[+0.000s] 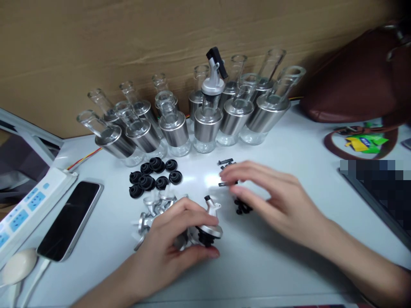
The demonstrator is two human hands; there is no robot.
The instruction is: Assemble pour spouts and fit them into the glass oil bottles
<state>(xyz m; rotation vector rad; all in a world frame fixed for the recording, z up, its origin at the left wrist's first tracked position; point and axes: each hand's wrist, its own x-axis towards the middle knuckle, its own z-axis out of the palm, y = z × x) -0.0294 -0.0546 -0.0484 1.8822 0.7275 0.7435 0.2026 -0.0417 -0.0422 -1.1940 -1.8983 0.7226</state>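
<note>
My left hand (175,235) grips a silver bottle pourer (212,208) between thumb and fingers, its spout upright with a small black tip and a black ribbed stopper underneath. My right hand (279,196), slightly blurred, hovers over small black flap pieces (225,161), thumb and fingers apart; whether it touches one I cannot tell. Below its thumb lies a cluster of small black parts (244,207). Several silver pourer tops (150,209) lie beside and partly behind my left hand. Beyond them sit loose black ribbed stoppers (156,164).
Glass-and-steel bottles (175,132) stand in rows along the cardboard (144,42); one carries a complete pourer (213,81). At left are a phone (70,220) and a power strip (24,209). A brown bag (356,81) and a dark, partly pixelated device (379,209) occupy the right.
</note>
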